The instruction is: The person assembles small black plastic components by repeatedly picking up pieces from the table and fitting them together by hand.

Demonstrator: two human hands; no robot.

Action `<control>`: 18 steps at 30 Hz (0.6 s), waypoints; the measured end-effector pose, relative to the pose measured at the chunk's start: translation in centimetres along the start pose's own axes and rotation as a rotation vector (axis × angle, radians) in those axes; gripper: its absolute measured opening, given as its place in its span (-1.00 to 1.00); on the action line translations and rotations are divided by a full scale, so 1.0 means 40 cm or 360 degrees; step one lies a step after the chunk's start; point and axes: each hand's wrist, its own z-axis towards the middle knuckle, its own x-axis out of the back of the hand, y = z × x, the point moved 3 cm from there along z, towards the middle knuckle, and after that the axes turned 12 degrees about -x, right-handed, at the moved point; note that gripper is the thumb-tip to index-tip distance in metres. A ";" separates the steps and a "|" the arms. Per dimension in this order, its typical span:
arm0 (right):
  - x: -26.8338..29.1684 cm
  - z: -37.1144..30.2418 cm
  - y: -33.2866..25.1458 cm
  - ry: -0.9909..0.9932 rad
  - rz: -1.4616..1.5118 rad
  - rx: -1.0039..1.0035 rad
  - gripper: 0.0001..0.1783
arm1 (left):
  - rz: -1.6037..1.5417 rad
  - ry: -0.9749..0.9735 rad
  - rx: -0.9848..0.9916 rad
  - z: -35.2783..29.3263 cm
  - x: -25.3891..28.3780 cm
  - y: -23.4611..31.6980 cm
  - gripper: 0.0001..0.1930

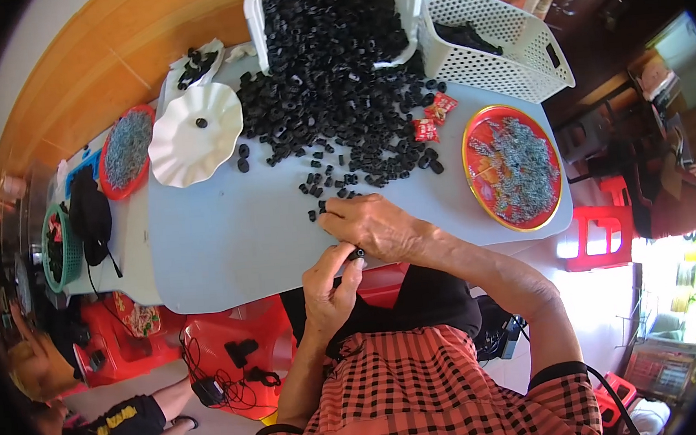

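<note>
— Looking over the shoulder, what did you make of it?

— The left hand (329, 288) was pinching one small black ring (357, 254) between thumb and fingertips, right at the near edge of the pale surface (219, 244). The right hand (373, 225) lay just above it, fingers curled down, touching that same ring; I couldn't tell whether it gripped anything of its own.

— And the step in hand?

— By my reckoning, working on a single ring, fitting or checking it between both hands. The rest of the black rings (330, 96) lay spilled from a tipped white basket (255, 20) toward the hands, a few strays just beside the right knuckles.

— What would the next move have called for?

— A fine fingertip grip, I'd judge, and perhaps one of the small metal pieces from the red tray (472, 138) on the right, well apart from the hands.

— How were the arms set?

— Both forearms came up from the lower edge, the right one angled in across the body, the left wrist bent upward.
</note>
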 end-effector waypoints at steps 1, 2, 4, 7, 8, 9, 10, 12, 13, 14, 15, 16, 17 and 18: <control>0.006 -0.001 0.001 0.0028 -0.0045 -0.0001 -0.72 | -0.0047 0.0034 0.0040 0.000 0.000 -0.004 -0.78; 0.004 -0.002 -0.001 0.0047 -0.0077 0.0009 -0.74 | -0.0037 -0.0004 0.0067 0.003 0.004 0.003 -0.78; 0.007 -0.027 0.021 0.0124 -0.0065 -0.0079 -0.78 | -0.0119 0.0033 0.0115 0.009 0.003 0.009 -0.78; 0.040 -0.075 0.040 0.0294 0.0271 -0.0324 -0.81 | -0.0218 0.0080 0.0202 0.025 -0.001 0.017 -0.76; 0.056 -0.088 0.041 0.0347 0.0472 -0.0453 -0.81 | -0.0286 0.0096 0.0248 0.030 -0.005 0.015 -0.75; 0.074 -0.099 0.042 0.0260 0.0618 -0.0695 -0.88 | -0.0355 0.0112 0.0294 0.034 -0.007 0.013 -0.74; 0.074 -0.107 0.048 0.0256 0.0629 -0.0693 -0.88 | -0.0357 0.0052 0.0316 0.038 -0.006 0.011 -0.73; 0.071 -0.123 0.074 0.0213 0.1287 -0.1095 -0.90 | -0.0366 0.0041 0.0286 0.049 -0.014 0.009 -0.73; 0.081 -0.123 0.071 0.0209 0.1447 -0.1061 -0.87 | -0.0381 0.0031 0.0252 0.055 -0.019 0.010 -0.73; 0.092 -0.120 0.064 0.0211 0.1452 -0.1063 -0.87 | -0.0379 0.0027 0.0256 0.060 -0.021 0.009 -0.73; 0.100 -0.116 0.055 0.0174 0.1497 -0.1028 -0.86 | -0.0408 0.0016 0.0275 0.064 -0.024 0.008 -0.73; 0.102 -0.113 0.050 0.0137 0.1541 -0.0991 -0.85 | -0.0438 0.0007 0.0294 0.068 -0.027 0.006 -0.73; 0.098 -0.114 0.052 0.0138 0.1545 -0.0991 -0.85 | -0.0435 0.0004 0.0297 0.071 -0.030 0.004 -0.73; 0.093 -0.114 0.050 0.0115 0.1699 -0.0875 -0.84 | -0.0494 0.0004 0.0296 0.073 -0.034 0.002 -0.73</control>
